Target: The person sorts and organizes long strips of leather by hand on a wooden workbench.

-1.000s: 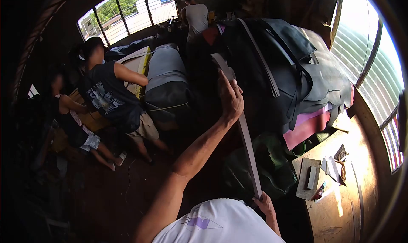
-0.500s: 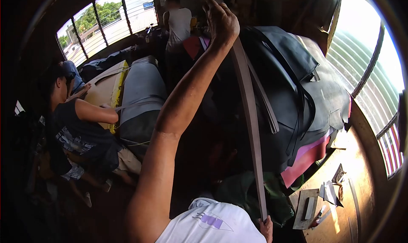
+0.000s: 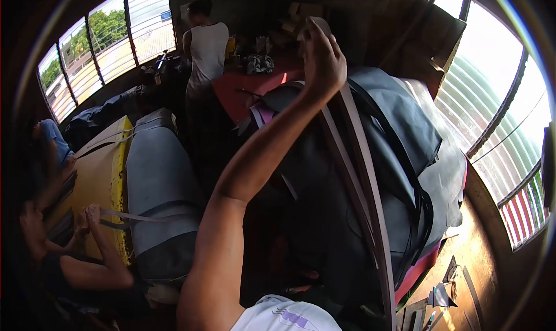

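Note:
My left hand (image 3: 321, 59) is raised high at arm's length and shut on the top end of a long grey-brown strip (image 3: 370, 203). The strip hangs down taut to the bottom edge of the view, beside my white shirt (image 3: 289, 318). It runs in front of a tall pile of dark grey sheets (image 3: 405, 122), over which other loose strips are draped. My right hand is out of view below the frame.
A wooden bench (image 3: 480, 255) with small tools (image 3: 437, 296) lies at the lower right. A grey roll (image 3: 153, 180) and a yellow sheet (image 3: 101, 180) lie at the left, where a crouching person (image 3: 81, 267) pulls a strip. Another person (image 3: 205, 47) stands at a red table (image 3: 243, 88).
My left hand has lifted the strip's top end higher and further away. My right hand, at the strip's lower end before, has dropped out of view. The crouching person has shifted lower left.

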Available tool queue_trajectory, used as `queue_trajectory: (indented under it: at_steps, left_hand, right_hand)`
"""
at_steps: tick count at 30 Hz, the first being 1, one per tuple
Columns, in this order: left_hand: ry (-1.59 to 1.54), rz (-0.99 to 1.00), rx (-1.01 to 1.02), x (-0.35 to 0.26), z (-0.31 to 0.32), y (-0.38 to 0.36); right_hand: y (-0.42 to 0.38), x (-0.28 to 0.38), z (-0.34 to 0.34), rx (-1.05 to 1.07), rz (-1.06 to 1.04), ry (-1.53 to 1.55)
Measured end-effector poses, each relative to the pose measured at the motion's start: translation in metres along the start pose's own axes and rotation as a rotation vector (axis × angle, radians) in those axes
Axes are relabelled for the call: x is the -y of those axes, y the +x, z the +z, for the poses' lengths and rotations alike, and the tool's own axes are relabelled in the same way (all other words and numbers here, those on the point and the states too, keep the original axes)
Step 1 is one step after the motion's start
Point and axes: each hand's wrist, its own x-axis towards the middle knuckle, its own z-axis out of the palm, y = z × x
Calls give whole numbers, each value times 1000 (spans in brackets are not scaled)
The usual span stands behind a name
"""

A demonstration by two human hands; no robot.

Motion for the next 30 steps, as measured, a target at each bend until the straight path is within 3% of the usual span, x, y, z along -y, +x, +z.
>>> queue_trajectory:
  at_steps: [1,2,3,4,5,6,7,8,9,11,13,15,17,19,21,24,27,29,30]
  left_hand:
    - [44,-76,-15,31,17,65]
    - [94,-175,4,63,26,121]
    - [134,-279,61,77,17,152]
    - [167,-334,192,97,15,157]
    - [201,-389,321,102,4,146]
    - [242,-449,453,102,-9,124]
    - [291,-402,470,109,-13,90]
    - [340,-354,484,115,-18,56]
    - [391,-187,377,132,-18,16]
    - [258,-57,257,137,-44,-45]
    - [218,-14,195,116,-70,-88]
    - [182,71,286,81,-91,-116]
    - [67,10,387,62,-101,-140]
    - [-110,-98,475,53,-101,-162]
    - [-197,-96,592,50,-100,-178]
    - [-184,-85,621,48,-92,-197]
    - [-124,-72,683,44,-84,-216]
    - [-76,-70,755,40,-81,-226]
    - [-94,-82,760,39,-80,-230]
  right_hand:
    - [-1,91,-27,182,32,289]
    - [23,97,-46,30,-88,-236]
    - [29,194,-55,-68,-237,-222]
    - [29,277,-60,-171,-243,-283]
    - [60,276,-64,-288,-358,-402]
    - [72,341,-64,-274,-322,-397]
    - [93,379,-60,-197,-424,-121]
    - [118,390,-55,-204,-466,-155]
    - [142,401,-50,-214,-508,-189]
    - [168,412,-48,-166,-504,-294]
    - [175,408,-46,-151,-552,-378]
    - [178,395,-54,-70,-489,-318]
    - [169,393,-68,74,-433,-186]
    - [161,387,-73,60,-452,169]
    - [143,397,-89,12,-491,145]
    - [120,405,-106,-108,-382,43]
    - [165,365,-78,-136,-546,15]
    - [188,353,-53,-54,-381,-148]
    - [205,339,-39,7,-413,-92]
